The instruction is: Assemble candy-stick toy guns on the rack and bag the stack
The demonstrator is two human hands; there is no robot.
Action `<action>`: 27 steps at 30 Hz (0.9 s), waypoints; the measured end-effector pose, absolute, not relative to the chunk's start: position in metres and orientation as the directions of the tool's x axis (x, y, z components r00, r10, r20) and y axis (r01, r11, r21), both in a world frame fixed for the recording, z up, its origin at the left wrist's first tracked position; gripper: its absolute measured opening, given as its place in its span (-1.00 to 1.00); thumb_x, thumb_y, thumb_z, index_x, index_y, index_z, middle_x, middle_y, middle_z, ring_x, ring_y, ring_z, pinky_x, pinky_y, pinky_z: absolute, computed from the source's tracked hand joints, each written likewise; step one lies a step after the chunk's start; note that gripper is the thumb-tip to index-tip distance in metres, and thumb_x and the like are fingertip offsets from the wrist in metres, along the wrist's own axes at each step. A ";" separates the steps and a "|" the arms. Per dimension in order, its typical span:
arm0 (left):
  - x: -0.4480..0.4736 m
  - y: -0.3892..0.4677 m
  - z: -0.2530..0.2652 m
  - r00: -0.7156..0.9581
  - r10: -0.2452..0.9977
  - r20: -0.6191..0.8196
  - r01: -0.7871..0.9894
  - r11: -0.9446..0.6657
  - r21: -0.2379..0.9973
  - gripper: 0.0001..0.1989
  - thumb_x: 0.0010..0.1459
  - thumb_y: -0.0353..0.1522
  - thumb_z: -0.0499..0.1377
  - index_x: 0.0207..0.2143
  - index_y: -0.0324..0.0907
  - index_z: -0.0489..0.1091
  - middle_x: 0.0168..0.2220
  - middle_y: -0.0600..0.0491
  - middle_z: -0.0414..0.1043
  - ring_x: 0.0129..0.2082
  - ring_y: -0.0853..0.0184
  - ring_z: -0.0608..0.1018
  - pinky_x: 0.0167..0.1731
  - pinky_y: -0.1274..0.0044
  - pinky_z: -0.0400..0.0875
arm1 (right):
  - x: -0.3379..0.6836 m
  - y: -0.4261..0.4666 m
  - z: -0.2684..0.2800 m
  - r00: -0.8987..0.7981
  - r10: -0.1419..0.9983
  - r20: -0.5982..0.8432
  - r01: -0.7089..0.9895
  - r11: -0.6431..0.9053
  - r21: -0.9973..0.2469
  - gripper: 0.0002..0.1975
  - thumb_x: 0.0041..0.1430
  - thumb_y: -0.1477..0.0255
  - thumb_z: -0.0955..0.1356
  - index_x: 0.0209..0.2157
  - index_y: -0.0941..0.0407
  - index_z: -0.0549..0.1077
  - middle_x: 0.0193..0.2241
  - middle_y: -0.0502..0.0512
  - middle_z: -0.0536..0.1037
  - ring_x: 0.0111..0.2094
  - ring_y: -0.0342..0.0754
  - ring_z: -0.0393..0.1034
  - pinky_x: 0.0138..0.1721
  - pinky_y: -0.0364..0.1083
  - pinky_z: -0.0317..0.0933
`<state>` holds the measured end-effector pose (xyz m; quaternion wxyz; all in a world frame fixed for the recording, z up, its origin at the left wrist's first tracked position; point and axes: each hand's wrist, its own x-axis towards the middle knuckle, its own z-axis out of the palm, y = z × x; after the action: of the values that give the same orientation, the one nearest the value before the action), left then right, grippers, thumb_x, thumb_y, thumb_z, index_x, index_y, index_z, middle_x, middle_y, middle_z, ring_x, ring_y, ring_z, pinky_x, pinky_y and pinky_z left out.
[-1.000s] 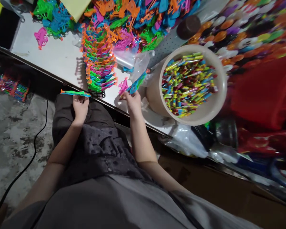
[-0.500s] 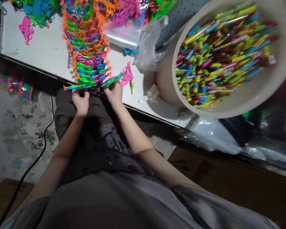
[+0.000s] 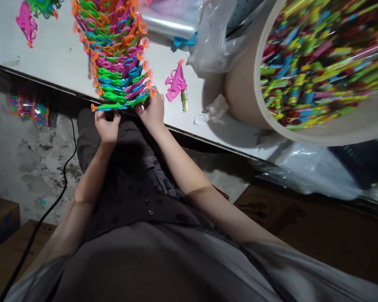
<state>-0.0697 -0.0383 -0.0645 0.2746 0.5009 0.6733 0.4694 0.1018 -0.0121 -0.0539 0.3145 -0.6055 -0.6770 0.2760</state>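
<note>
Two rows of flat, gun-shaped plastic toys with orange cup-like tips run toward the table's front edge. At their near end, my left hand pinches a green and blue gun-shaped toy from below. My right hand is closed at the near end of the right row, on a green gun-shaped toy; its fingertips are partly hidden. To the right of that hand lies a pink gun-shaped toy beside a small labelled tube.
A big beige bucket full of colourful wrapped tubes stands at the right. Clear plastic bags lie behind it, crumpled paper before it. Another pink toy is at the far left. A black cable crosses the floor near cardboard boxes.
The right-hand toy, earlier angled out to the right, now lines up with its row as my right hand has risen slightly. The camera view has shifted, and the bucket appears further right.
</note>
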 end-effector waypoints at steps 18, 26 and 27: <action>-0.072 -0.033 -0.016 -0.177 0.983 0.053 0.745 0.098 0.660 -0.75 0.01 -0.30 0.25 -0.39 -0.17 0.21 -0.28 0.00 0.34 0.03 0.16 0.37 0.17 0.27 0.13 | 0.101 -0.002 -0.059 -0.111 0.990 0.084 0.708 0.138 -0.692 -0.70 0.26 0.17 0.13 -0.23 0.13 0.20 -0.26 0.13 0.35 -0.12 0.08 0.30 0.04 0.22 0.09; -0.064 -0.041 -0.014 -0.225 0.966 0.128 0.675 0.060 0.735 -0.84 0.08 -0.30 0.17 -0.38 -0.16 0.23 -0.34 0.05 0.40 -0.10 0.25 0.47 0.16 0.26 0.15 | 0.103 -0.001 -0.050 -0.106 0.988 0.109 0.686 0.152 -0.712 -0.71 0.24 0.20 0.15 -0.20 0.15 0.21 -0.29 0.10 0.37 -0.18 0.01 0.34 -0.06 0.11 0.22; -0.063 -0.042 -0.013 -0.235 0.962 0.136 0.671 0.059 0.740 -0.84 0.09 -0.29 0.16 -0.39 -0.16 0.23 -0.34 0.05 0.41 -0.10 0.25 0.47 0.18 0.26 0.12 | 0.103 -0.002 -0.048 -0.093 0.991 0.097 0.685 0.135 -0.716 -0.72 0.23 0.22 0.17 -0.21 0.15 0.22 -0.31 0.09 0.37 -0.20 0.00 0.34 -0.08 0.10 0.23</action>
<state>-0.0629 -0.0420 -0.0133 0.2030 0.5843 0.6987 0.3594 0.1030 -0.0017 -0.0480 0.2960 -0.6048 -0.6926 0.2585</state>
